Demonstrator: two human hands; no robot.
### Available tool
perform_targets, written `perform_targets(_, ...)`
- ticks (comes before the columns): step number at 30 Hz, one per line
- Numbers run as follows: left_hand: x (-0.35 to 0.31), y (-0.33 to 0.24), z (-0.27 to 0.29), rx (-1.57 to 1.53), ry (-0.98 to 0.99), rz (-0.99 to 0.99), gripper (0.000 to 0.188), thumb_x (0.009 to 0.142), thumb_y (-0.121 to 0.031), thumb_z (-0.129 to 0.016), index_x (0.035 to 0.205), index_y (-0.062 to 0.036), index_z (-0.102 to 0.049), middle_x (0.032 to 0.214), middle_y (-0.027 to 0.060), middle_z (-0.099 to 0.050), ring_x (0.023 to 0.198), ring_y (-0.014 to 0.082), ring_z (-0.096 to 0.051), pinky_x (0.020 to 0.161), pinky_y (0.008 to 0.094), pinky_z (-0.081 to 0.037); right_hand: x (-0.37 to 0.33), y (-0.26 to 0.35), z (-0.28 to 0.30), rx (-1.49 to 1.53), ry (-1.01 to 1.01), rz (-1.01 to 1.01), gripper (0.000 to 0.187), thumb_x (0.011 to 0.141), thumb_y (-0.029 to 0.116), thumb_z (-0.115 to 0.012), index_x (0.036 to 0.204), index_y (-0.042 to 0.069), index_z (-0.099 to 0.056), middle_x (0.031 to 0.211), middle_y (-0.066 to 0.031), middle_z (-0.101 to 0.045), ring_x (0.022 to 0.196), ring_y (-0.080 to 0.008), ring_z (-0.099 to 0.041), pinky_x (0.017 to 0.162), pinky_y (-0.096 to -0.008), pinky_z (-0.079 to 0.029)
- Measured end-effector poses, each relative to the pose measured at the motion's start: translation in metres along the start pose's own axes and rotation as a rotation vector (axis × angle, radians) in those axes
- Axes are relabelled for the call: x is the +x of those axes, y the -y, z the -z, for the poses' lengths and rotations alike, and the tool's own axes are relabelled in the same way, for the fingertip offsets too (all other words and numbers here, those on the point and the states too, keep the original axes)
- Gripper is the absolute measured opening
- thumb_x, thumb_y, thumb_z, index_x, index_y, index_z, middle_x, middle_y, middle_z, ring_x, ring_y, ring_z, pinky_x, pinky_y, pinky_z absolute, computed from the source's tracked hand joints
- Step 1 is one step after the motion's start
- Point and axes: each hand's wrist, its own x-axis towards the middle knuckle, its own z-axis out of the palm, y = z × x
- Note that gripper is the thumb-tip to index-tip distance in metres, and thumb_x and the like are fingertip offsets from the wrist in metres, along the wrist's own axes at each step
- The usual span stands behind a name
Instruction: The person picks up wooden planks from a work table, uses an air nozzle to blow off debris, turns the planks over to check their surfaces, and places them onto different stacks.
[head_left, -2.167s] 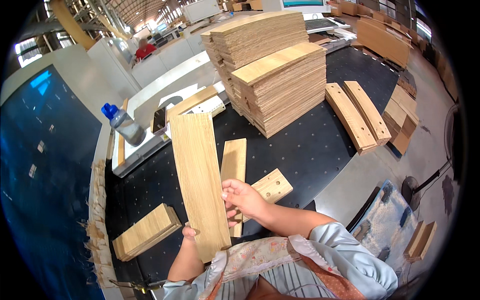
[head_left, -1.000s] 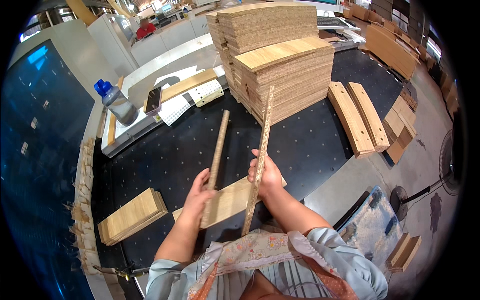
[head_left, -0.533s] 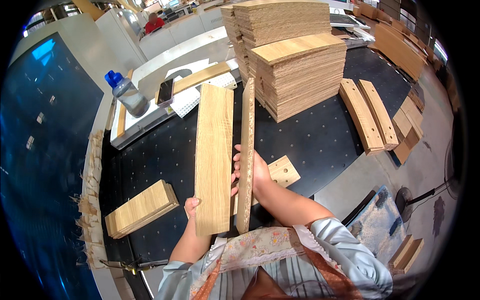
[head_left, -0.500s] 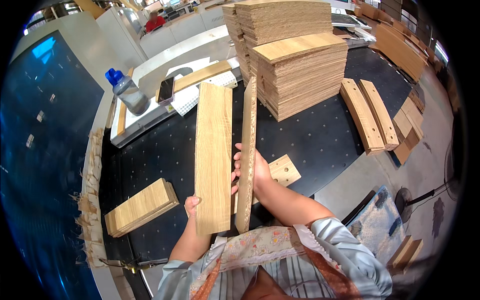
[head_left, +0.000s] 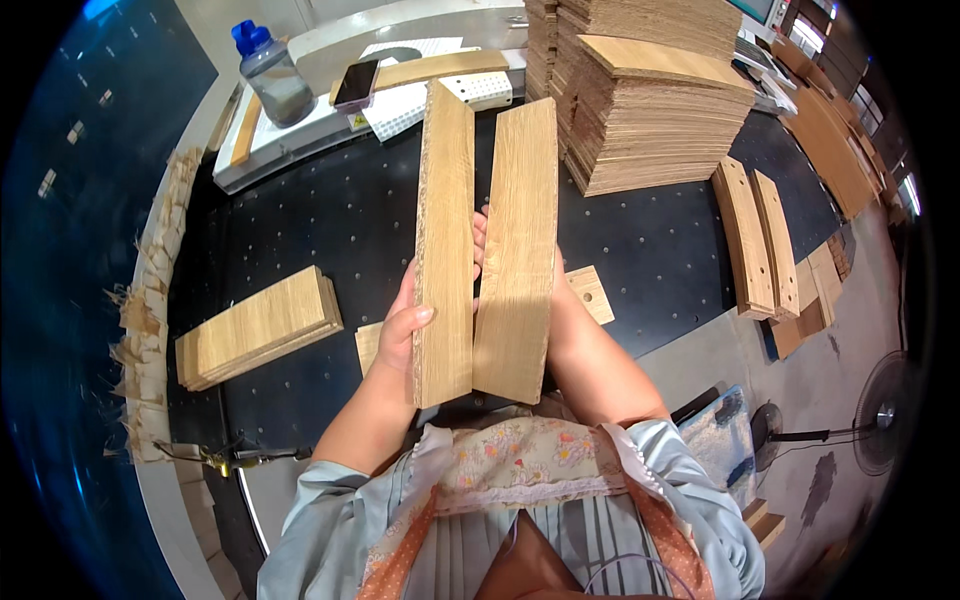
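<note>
Two long wood-grain boards are held up side by side in front of me. My left hand (head_left: 402, 325) grips the left board (head_left: 446, 260), its thumb on the near face and the board's rough chipboard edge showing. Behind the right board (head_left: 518, 250) is my right hand (head_left: 482, 235); only some fingertips show in the gap, and the rest is covered by the board. The boards nearly meet at their lower ends and stand apart higher up. Beneath them on the black table lies a drilled board (head_left: 588, 293), mostly hidden.
Tall stacks of curved boards (head_left: 655, 125) stand at the back right, with drilled curved pieces (head_left: 745, 240) beside them. A small board pile (head_left: 260, 325) lies on the left of the black perforated table (head_left: 330, 230). A bottle (head_left: 277, 85) and a phone (head_left: 357, 84) sit on the far ledge.
The right board has turned from edge-on to show its broad face. The left board has angled so its chipboard edge shows. My view has shifted, and the hands stay on the boards.
</note>
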Motion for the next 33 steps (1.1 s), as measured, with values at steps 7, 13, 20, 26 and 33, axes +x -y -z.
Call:
perform_targets(7, 0.007, -0.008, -0.01, 0.046, -0.01, -0.024, 0.09, 0.067, -0.026, -0.066, 0.145, -0.0041, -0.024, 0.132, 0.0154, -0.047, 0.124, 0.0249, -0.047, 0.104, 0.0404, -0.039, 0.005, 0.003, -0.008, 0.014, 0.075, 0.022, 0.04, 0.095, 0.037, -0.046, 0.106, 0.0, -0.059, 0.089, -0.0117, -0.064, 0.07, -0.0235, -0.063, 0.059, -0.038, -0.054)
perform_targets(13, 0.008, -0.006, -0.012, 0.005, 0.024, 0.011, 0.088, 0.07, -0.02, -0.068, 0.145, -0.0014, -0.025, 0.139, 0.0147, -0.041, 0.129, 0.0261, -0.041, 0.109, 0.0401, -0.032, -0.006, -0.003, -0.03, -0.196, 0.107, 0.124, 0.035, 0.095, 0.035, -0.047, 0.108, 0.004, -0.059, 0.088, -0.01, -0.064, 0.074, -0.0219, -0.065, 0.064, -0.0362, -0.056)
perform_targets(20, 0.016, 0.029, -0.004, 0.283, 0.05, -0.006, 0.104, 0.065, -0.01, -0.079, 0.149, -0.0044, -0.019, 0.146, 0.0102, -0.035, 0.133, 0.0223, -0.038, 0.111, 0.0357, -0.028, 0.013, -0.011, 0.002, -0.33, -0.236, 0.193, 0.06, 0.09, 0.059, -0.047, 0.112, 0.004, -0.058, 0.096, -0.0138, -0.062, 0.079, -0.0231, -0.06, 0.063, -0.039, -0.054)
perform_targets(26, 0.005, 0.032, -0.002, 0.331, 0.139, 0.021, 0.109, 0.064, -0.002, -0.074, 0.151, -0.0089, -0.007, 0.147, 0.0087, -0.03, 0.136, 0.0218, -0.031, 0.111, 0.0355, -0.026, 0.001, -0.026, -0.016, -0.577, -0.143, 0.452, 0.055, 0.098, 0.036, -0.05, 0.135, -0.004, -0.041, 0.122, -0.0125, -0.055, 0.11, -0.0173, -0.052, 0.096, -0.0292, -0.041)
perform_targets(33, -0.003, 0.019, 0.01, -0.018, 0.101, 0.093, 0.08, 0.073, -0.017, -0.076, 0.141, -0.0039, -0.035, 0.131, 0.0108, -0.051, 0.121, 0.0263, -0.052, 0.102, 0.0399, -0.042, -0.022, -0.023, -0.044, -1.406, 0.03, 0.784, 0.073, 0.092, 0.033, -0.059, 0.144, -0.006, -0.024, 0.136, -0.0254, -0.041, 0.129, -0.0342, -0.04, 0.107, -0.0381, -0.032)
